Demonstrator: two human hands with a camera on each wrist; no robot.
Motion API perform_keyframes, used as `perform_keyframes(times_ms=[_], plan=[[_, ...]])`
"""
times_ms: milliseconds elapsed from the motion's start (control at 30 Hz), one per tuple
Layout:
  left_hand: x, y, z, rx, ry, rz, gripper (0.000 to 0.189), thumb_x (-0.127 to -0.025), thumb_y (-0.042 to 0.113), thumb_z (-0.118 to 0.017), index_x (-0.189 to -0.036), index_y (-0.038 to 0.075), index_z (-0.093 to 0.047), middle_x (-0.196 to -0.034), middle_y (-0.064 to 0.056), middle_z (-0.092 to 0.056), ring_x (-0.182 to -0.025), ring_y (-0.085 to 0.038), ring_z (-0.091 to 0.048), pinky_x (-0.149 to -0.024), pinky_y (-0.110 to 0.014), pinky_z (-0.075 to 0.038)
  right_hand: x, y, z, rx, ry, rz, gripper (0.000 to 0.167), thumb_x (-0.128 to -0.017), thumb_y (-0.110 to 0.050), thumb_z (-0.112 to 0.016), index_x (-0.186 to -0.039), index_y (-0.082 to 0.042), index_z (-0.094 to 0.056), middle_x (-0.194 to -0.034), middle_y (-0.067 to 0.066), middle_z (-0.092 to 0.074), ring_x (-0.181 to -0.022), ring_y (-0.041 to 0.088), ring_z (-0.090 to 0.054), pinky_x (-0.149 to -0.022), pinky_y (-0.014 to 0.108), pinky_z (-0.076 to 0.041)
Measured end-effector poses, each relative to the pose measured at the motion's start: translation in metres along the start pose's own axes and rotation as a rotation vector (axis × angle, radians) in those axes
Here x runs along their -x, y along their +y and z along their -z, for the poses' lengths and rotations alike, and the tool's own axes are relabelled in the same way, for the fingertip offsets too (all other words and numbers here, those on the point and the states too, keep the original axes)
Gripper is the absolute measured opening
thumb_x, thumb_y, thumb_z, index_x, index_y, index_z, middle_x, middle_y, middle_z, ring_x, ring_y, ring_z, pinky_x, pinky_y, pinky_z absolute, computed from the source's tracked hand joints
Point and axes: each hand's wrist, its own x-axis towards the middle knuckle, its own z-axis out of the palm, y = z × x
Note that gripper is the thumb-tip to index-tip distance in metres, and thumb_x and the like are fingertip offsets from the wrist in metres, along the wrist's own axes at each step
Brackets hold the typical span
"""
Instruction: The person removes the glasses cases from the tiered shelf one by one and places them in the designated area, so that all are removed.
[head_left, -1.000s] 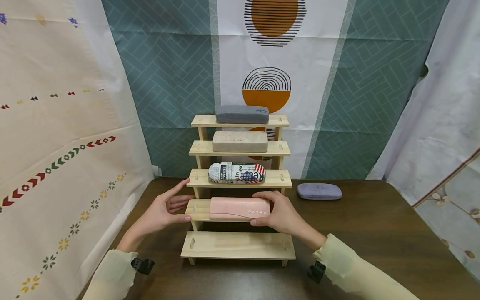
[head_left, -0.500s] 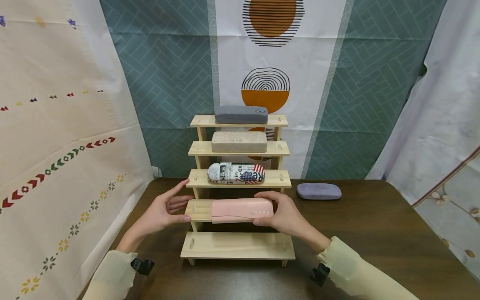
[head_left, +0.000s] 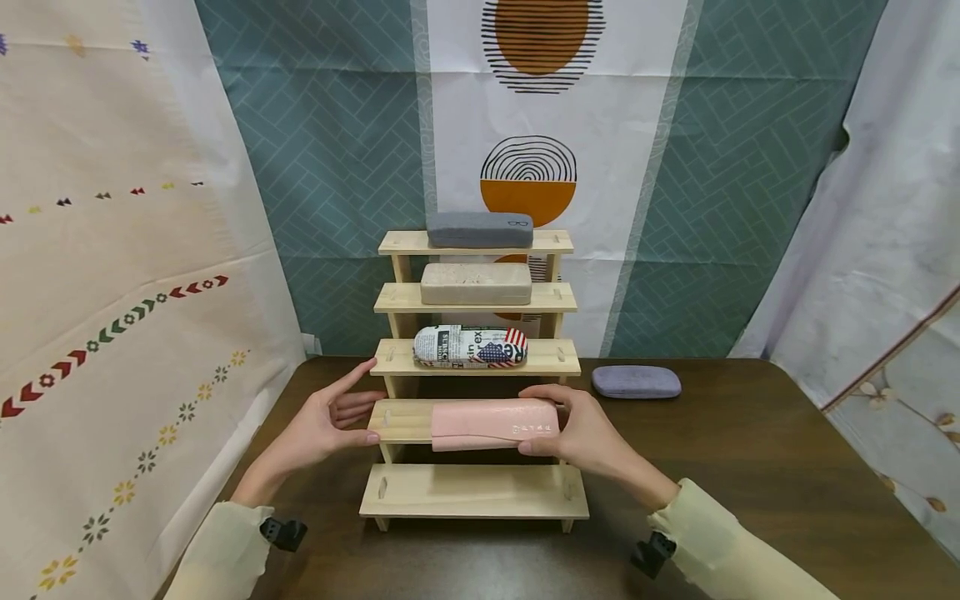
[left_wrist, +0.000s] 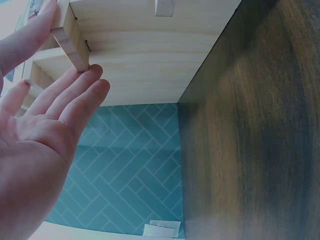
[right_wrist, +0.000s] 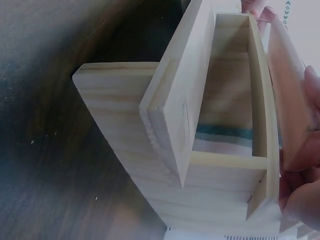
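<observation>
Low in the frame's centre, your right hand (head_left: 585, 433) grips the pink case (head_left: 480, 422); farther left, your left hand (head_left: 324, 423), fingers extended, touches the wooden rack (head_left: 472, 492).

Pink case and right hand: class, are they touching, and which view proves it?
Touching. The head view shows the right hand gripping the pink case at its right end, the thumb lying over its front edge.

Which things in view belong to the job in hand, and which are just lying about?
Likely in the job, judging by the hands:
pink case, gripped by the right hand
wooden stand, touched by the left hand

Apparently just lying about:
grey case, beige case and printed case, on the stand's top three tiers
purple case, on the table
</observation>
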Motion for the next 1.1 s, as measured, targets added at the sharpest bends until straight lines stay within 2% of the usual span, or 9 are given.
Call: perform_keyframes(times_ms=[167, 433, 600, 800, 967, 1100], plan=[[-0.001, 0.001, 0.0, -0.007, -0.002, 0.0, 0.109, -0.083, -0.002, -0.089, -0.169, 0.019, -0.026, -0.146, -0.028, -0.057, -0.133, -0.043, -0.057, -0.106, -0.034, -0.05, 0.006, -0.002, 0.009, 0.008, -0.002, -0.011, 0.063, -0.072, -0.021, -0.1, -0.129, -0.015, -0.074, -0.127, 0.007, -0.07, -0.1, 0.025, -0.066, -0.081, 0.04, -0.057], [0.0, 0.002, 0.0, -0.008, -0.005, 0.006, 0.109, -0.083, -0.001, -0.089, -0.169, 0.019, -0.026, -0.145, -0.028, -0.058, -0.133, -0.042, -0.057, -0.106, -0.041, -0.05, 0.016, -0.002, 0.028, 0.069, 0.024, 0.012, 0.065, -0.07, -0.023, -0.101, -0.129, -0.02, -0.074, -0.128, -0.001, -0.07, -0.116, 0.024, -0.059, -0.101, 0.051, -0.046], [0.0, 0.001, 0.0, -0.002, -0.002, 0.006, 0.109, -0.083, -0.002, -0.088, -0.169, 0.019, -0.026, -0.144, -0.028, -0.059, -0.133, -0.043, -0.057, -0.105, -0.039, -0.051, 0.023, 0.0, 0.042, 0.091, 0.024, 0.049, 0.065, -0.071, -0.023, -0.1, -0.131, -0.017, -0.073, -0.129, -0.002, -0.07, -0.12, 0.023, -0.059, -0.106, 0.053, -0.042], [0.0, 0.002, 0.0, 0.006, -0.007, 0.002, 0.108, -0.084, -0.002, -0.088, -0.17, 0.018, -0.025, -0.144, -0.029, -0.058, -0.133, -0.043, -0.057, -0.104, -0.032, -0.052, 0.032, 0.001, 0.061, 0.114, 0.031, 0.058, 0.064, -0.074, -0.024, -0.099, -0.132, -0.017, -0.073, -0.127, -0.003, -0.071, -0.118, 0.022, -0.058, -0.102, 0.042, -0.044], [0.0, 0.001, 0.001, 0.005, -0.006, -0.002, 0.108, -0.083, -0.003, -0.088, -0.169, 0.017, -0.025, -0.145, -0.029, -0.057, -0.133, -0.043, -0.056, -0.104, -0.032, -0.051, 0.041, 0.005, 0.077, 0.133, 0.054, 0.064, 0.063, -0.075, -0.022, -0.099, -0.132, -0.018, -0.073, -0.132, -0.001, -0.069, -0.12, 0.018, -0.056, -0.097, 0.03, -0.046], [0.0, 0.001, 0.001, 0.003, -0.006, 0.003, 0.108, -0.083, -0.001, -0.088, -0.169, 0.018, -0.026, -0.145, -0.028, -0.057, -0.133, -0.043, -0.057, -0.104, -0.032, -0.051, 0.049, 0.009, 0.09, 0.159, 0.074, 0.073, 0.063, -0.076, -0.021, -0.098, -0.133, -0.02, -0.072, -0.133, -0.002, -0.068, -0.119, 0.014, -0.055, -0.093, 0.026, -0.045]])
